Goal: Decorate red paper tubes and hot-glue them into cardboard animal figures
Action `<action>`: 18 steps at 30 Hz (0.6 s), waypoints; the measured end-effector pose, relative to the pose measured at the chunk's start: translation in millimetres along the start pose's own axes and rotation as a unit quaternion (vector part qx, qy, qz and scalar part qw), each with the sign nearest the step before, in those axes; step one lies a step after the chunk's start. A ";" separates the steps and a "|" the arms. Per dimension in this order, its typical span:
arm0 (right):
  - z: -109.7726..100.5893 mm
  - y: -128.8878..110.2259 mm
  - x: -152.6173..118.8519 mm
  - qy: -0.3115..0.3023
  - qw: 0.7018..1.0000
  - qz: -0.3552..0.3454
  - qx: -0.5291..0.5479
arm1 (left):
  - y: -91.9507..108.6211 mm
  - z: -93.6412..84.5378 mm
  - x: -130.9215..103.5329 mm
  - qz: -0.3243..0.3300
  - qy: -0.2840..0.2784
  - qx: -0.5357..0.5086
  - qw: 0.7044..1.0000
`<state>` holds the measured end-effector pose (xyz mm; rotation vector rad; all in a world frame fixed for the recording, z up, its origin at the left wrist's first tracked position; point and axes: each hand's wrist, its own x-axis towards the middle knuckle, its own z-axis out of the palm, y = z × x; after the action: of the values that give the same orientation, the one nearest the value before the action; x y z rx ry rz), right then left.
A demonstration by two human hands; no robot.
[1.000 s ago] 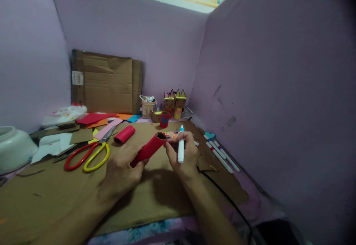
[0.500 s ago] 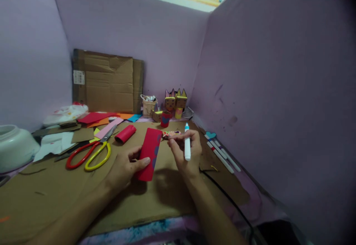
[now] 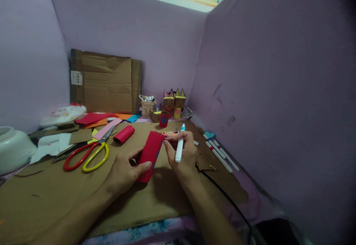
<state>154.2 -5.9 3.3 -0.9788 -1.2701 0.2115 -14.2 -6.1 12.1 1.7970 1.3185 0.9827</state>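
My left hand is closed round the lower part of a red paper piece that has dark spots along its right side. My right hand holds a white marker with a blue band, its blue end pointing up. The fingertips of that hand are at the upper right edge of the red piece. Behind the left hand lies a red roll. Scissors with one red and one yellow handle rest to its left.
Cardboard covers the table. Several markers lie by the right wall, near a black cable. At the back stand a small basket and cat-eared cardboard figures. A white pot stands left, near coloured paper.
My right hand has moved left to the red piece, and the marker has tilted. The red piece has turned slightly, so fewer of its spots show.
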 end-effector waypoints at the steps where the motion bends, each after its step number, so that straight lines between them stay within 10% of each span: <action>1: -0.1 0.3 0.2 0.000 1.000 0.001 -0.004 | -0.6 0.3 -0.3 0.008 0.008 0.020 1.000; 18: -2.1 -1.0 -0.6 -0.006 1.000 0.019 -0.013 | -11.2 5.1 -3.4 0.261 0.141 0.224 0.928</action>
<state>155.5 -7.9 3.6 -1.0262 -1.2686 0.2315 -15.3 -7.1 -0.6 2.5176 1.3376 1.3420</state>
